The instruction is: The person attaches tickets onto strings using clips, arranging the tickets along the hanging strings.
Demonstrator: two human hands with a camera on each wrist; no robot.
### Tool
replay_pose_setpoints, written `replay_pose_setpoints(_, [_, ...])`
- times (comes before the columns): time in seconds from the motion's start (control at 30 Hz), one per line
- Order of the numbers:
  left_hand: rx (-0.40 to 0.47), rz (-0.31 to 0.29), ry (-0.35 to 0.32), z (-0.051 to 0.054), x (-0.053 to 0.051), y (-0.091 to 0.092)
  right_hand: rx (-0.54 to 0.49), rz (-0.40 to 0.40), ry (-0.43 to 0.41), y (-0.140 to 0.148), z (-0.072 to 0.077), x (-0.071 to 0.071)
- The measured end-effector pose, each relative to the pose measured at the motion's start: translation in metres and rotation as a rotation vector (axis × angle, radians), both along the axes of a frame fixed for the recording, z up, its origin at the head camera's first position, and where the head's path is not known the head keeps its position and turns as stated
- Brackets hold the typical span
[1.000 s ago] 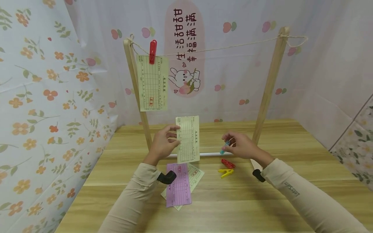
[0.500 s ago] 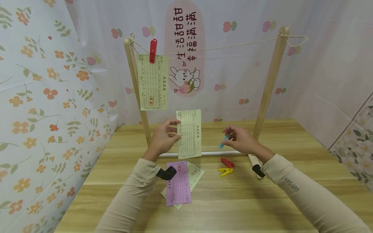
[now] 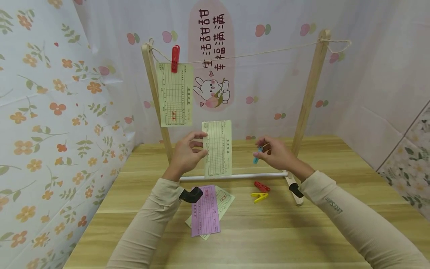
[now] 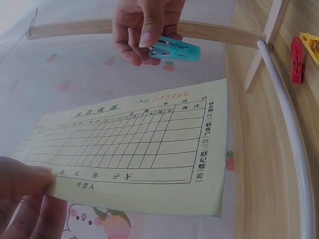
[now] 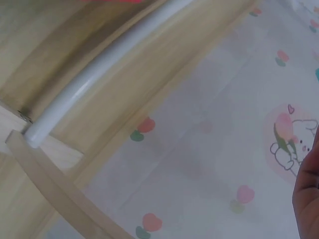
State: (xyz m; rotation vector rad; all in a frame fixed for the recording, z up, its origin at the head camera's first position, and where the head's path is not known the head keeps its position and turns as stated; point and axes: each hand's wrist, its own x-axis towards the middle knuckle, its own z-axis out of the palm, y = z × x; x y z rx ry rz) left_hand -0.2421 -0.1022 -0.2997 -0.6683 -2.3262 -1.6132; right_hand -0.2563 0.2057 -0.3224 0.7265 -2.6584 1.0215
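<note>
My left hand (image 3: 187, 154) pinches the left edge of a pale yellow receipt slip (image 3: 218, 149), holding it upright below the string. Seen from the left wrist, the slip (image 4: 134, 149) shows a printed table and a red number. To its right, my right hand (image 3: 277, 152) pinches a blue clothespin (image 3: 258, 155) between thumb and fingers, apart from the slip. The clothespin (image 4: 175, 50) looks turquoise in the left wrist view. At the right wrist view's edge only part of the right hand (image 5: 308, 196) shows. A red clothespin (image 3: 175, 59) clips another yellow slip (image 3: 175, 95) to the string (image 3: 262, 53).
Wooden posts (image 3: 310, 91) hold up the string, with a white rod (image 3: 248, 176) low between them. On the table lie a purple slip (image 3: 205, 211) over a yellow slip (image 3: 224, 198), a red clothespin (image 3: 261, 186) and a yellow clothespin (image 3: 259, 196). Patterned cloth (image 3: 268, 86) hangs behind.
Both hands have risen a little, the left with the receipt slip and the right with the blue clothespin. The hung slip and the things on the table stay in place.
</note>
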Motion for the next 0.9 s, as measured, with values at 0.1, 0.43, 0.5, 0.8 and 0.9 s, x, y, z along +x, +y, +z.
replay_pose_setpoints(0.1, [-0.007, 0.001, 0.004, 0.004, 0.0, 0.001, -0.012, 0.001, 0.005, -0.002, 0.005, -0.001])
replay_pose_setpoints(0.43, [-0.043, 0.016, 0.04, 0.014, -0.004, -0.001, -0.014, -0.012, 0.036, -0.006, 0.024, -0.004])
replay_pose_setpoints(0.5, [-0.047, 0.016, 0.044, 0.016, -0.005, -0.001, -0.019, -0.012, 0.043, -0.007, 0.027, -0.006])
replay_pose_setpoints(0.8, [-0.065, 0.03, 0.068, 0.027, -0.011, 0.002, -0.046, -0.035, 0.079, -0.008, 0.046, -0.014])
replay_pose_setpoints(0.9, [-0.086, 0.035, 0.065, 0.029, -0.011, 0.003, -0.052, -0.03, 0.083, -0.009, 0.051, -0.014])
